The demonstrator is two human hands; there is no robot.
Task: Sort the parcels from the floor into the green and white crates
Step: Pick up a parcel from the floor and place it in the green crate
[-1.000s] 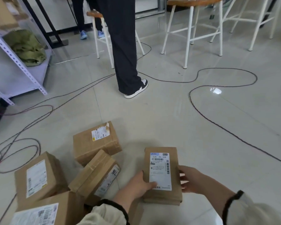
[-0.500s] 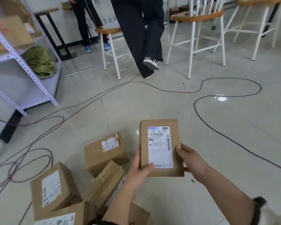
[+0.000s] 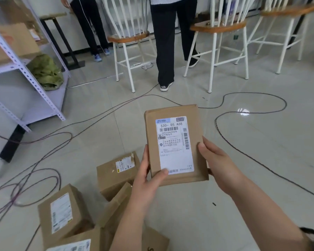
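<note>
A flat brown cardboard parcel [image 3: 174, 144] with a white shipping label reading "530- D5 A68" is held up above the floor, label facing me. My left hand [image 3: 149, 176] grips its lower left edge, thumb on the label's corner. My right hand [image 3: 217, 165] grips its right edge, thumb on the front. Several more brown parcels lie on the floor at lower left, among them one small box [image 3: 116, 173] behind my left hand and a labelled box [image 3: 62, 212]. No green or white crate is in view.
Dark cables [image 3: 243, 147] loop across the tiled floor. A white metal shelf [image 3: 27, 84] with a green cloth [image 3: 46, 72] stands at left. White stools with wooden seats [image 3: 129, 37] stand ahead. One person's legs [image 3: 166, 42] are between the stools, another's further back.
Both hands have lifted the flat parcel off the floor and raised it towards me. The view has tilted up. The person in dark trousers has walked away to the stools.
</note>
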